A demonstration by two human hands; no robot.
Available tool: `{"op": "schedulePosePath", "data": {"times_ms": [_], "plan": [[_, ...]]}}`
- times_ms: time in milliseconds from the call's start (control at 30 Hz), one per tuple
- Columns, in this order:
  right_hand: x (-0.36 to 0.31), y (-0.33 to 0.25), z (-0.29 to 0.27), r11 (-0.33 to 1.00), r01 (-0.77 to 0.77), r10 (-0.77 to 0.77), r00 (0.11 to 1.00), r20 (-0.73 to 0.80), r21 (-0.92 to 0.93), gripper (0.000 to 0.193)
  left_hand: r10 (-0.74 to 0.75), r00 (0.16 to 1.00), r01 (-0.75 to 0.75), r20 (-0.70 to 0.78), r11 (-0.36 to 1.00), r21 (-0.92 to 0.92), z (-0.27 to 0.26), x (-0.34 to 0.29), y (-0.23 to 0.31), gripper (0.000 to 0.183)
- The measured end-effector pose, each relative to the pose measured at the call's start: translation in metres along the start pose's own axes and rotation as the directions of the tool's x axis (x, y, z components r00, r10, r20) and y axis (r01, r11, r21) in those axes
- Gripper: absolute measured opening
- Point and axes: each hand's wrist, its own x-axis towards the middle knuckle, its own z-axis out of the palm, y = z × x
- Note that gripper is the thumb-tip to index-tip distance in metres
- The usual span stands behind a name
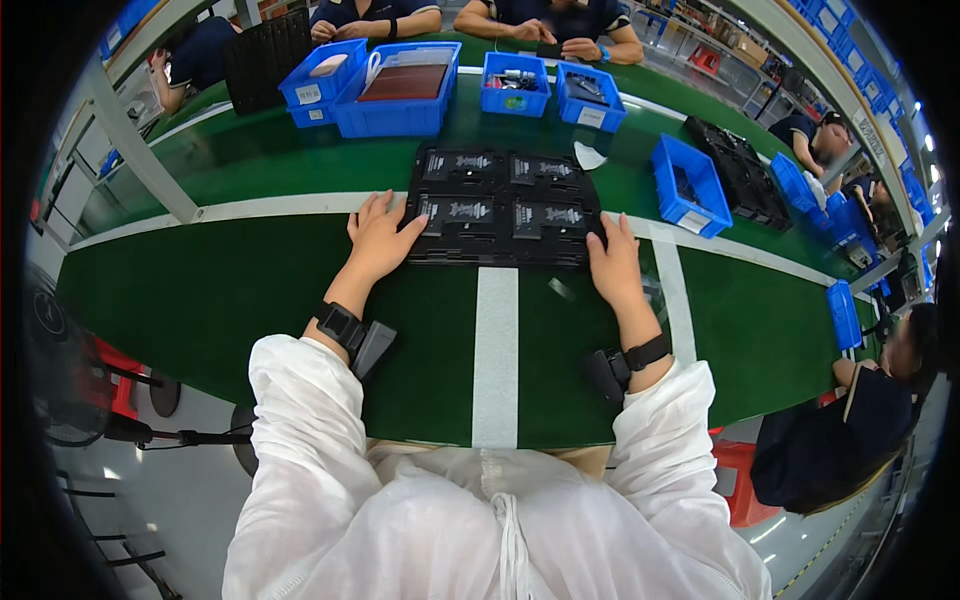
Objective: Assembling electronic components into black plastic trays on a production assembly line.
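Note:
A black plastic tray point(502, 252) lies flat on the green work surface in front of me. In its compartments sit several flat black rectangular pieces point(457, 213) with light print, which resemble battery packs. My left hand point(378, 238) rests at the tray's left edge, fingers spread over the white strip and the thumb touching the tray's side. At the opposite edge is my right hand point(614, 262), its thumb against the tray and its fingers stretched out beside it. Both hands look open, with nothing enclosed in them.
A white scrap point(589, 156) lies behind the tray. Blue bins point(692, 190) stand at the right and along the far side, one holding a brown flat item point(403, 83). Another black tray point(738, 172) is at the right. Co-workers sit opposite and at right; metal posts point(140, 150) flank the bench.

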Motion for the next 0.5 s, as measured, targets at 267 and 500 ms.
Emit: {"op": "schedulePosePath", "data": {"times_ms": [267, 500], "plan": [[-0.008, -0.0039, -0.0042, 0.99, -0.045, 0.052, 0.998, 0.048, -0.136, 0.038, -0.028, 0.997, 0.035, 0.073, 0.995, -0.097, 0.0025, -0.0024, -0.0036, 0.042], [-0.0047, -0.0045, 0.004, 0.986, -0.042, 0.051, 0.997, 0.05, -0.162, 0.039, -0.018, 1.0, 0.018, -0.015, 1.0, -0.004, 0.0034, -0.0004, -0.0055, 0.041]]}}
